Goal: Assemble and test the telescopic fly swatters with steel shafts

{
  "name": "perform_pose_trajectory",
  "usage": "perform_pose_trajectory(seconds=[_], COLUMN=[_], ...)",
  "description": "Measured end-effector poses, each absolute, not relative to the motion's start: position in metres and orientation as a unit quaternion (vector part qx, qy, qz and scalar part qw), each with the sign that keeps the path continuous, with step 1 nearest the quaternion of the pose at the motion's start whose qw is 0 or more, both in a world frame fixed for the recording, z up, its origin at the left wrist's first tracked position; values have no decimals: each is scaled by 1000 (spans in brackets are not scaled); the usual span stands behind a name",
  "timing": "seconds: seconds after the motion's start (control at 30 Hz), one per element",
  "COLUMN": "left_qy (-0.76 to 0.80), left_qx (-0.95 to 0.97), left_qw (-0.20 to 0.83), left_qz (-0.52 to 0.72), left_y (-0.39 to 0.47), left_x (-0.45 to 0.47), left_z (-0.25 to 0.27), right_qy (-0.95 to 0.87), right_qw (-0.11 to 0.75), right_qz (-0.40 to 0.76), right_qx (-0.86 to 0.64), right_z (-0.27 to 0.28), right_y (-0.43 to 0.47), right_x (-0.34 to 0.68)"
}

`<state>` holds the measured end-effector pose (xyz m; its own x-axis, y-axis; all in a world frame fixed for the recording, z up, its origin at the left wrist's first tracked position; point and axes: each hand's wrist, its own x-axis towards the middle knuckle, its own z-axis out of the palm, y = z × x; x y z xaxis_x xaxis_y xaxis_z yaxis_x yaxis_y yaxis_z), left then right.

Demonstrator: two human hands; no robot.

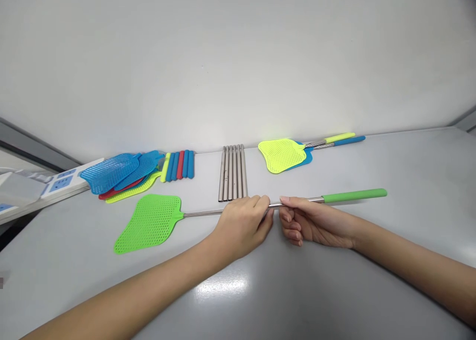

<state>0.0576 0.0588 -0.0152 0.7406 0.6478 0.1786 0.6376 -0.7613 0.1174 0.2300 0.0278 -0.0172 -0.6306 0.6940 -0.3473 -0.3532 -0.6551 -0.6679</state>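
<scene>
A green fly swatter (150,222) with a metal shaft and a green grip (355,195) lies level in front of me, its mesh head to the left. My left hand (243,223) is wrapped around the shaft near its middle. Just right of it, my right hand (307,218) pinches the shaft between thumb and fingers, the other fingers curled below. Between the hands a short stretch of bare metal shows. Behind my left hand, several metal tubes (232,174) lie side by side on the table.
At the back left are several stacked swatter heads (111,171) in blue, red and yellow, beside a row of coloured grips (180,165). A yellow swatter (282,154) overlaps a blue swatter (349,141) at the back right. White power strips (55,186) line the left edge; a wall stands behind.
</scene>
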Motion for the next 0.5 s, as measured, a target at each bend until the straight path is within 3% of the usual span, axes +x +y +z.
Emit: perform_pose_trajectory(seconds=[0.5], left_qy=[334], left_qx=[936], left_qw=[8], left_qz=[113], left_y=[59], left_x=[58], left_z=[-16], right_qy=[-283], right_qw=[294], right_qz=[863], right_qx=[-298], right_z=[-17], right_y=[28], right_x=[232])
